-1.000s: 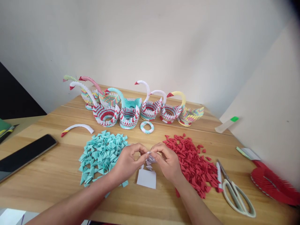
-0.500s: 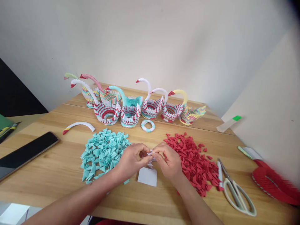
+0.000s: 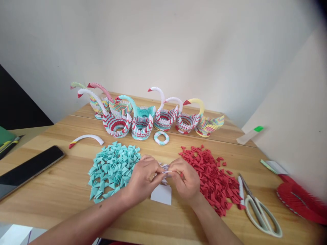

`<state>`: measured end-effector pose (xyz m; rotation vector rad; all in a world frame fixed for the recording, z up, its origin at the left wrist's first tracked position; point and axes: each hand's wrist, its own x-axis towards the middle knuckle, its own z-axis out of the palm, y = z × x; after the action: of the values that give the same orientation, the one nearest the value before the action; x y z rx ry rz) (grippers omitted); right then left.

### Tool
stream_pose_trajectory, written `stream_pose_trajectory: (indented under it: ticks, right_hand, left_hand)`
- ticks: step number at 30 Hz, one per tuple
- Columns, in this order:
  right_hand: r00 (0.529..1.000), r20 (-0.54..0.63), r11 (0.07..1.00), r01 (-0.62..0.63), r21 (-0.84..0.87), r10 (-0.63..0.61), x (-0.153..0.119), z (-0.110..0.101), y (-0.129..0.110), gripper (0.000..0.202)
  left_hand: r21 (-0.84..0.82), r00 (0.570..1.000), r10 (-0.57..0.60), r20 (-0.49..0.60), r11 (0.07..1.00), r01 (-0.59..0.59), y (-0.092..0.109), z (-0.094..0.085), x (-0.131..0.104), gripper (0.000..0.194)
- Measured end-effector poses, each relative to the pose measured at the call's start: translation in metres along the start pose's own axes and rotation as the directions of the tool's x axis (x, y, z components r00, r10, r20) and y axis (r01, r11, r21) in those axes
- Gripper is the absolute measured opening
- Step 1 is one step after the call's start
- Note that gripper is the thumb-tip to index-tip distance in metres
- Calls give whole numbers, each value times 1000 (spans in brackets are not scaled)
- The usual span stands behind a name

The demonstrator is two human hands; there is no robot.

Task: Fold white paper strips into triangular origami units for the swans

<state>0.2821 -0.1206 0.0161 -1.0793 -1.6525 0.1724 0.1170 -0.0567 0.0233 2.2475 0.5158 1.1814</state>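
At 6 o'clock: left hand [image 3: 146, 177] and right hand [image 3: 187, 178] both pinch white paper [image 3: 167, 171]
Paper feel: probably super light, likely creases easily
Grip: edges, I'd say

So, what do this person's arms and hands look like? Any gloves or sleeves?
The left hand and right hand are bare, with no gloves. No sleeve, watch or bracelet shows on either visible forearm. The left one bears a small spot.

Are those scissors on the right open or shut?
Shut, it appears: the blades of the scissors lie together, tapering to one narrow point, with no gap showing between them.
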Motion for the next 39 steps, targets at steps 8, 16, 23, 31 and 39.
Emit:
stream_pose_trajectory:
  ticks: [8,16,23,31,39]
  right_hand:
    - [984,-3,974,-173,147,176,3,2,0,21]
    - [996,48,994,77,-74,-73,5,-7,2,10]
    - [999,5,999,-40,2,40,3,-2,0,15]
    - [994,-3,994,-112,13,112,4,0,1,13]
    - [977,68,980,-201,-7,201,4,-1,1,18]
  left_hand:
    - [-38,997,60,38,998,-58,4,-6,0,19]
    - [-52,996,-79,46,995,81,2,-6,4,17]
    - [140,988,157,9,978,-157,3,-4,0,24]
    - [-68,979,-180,95,980,187,2,-1,2,24]
    - [-100,976,-173,136,977,187,0,1,2,28]
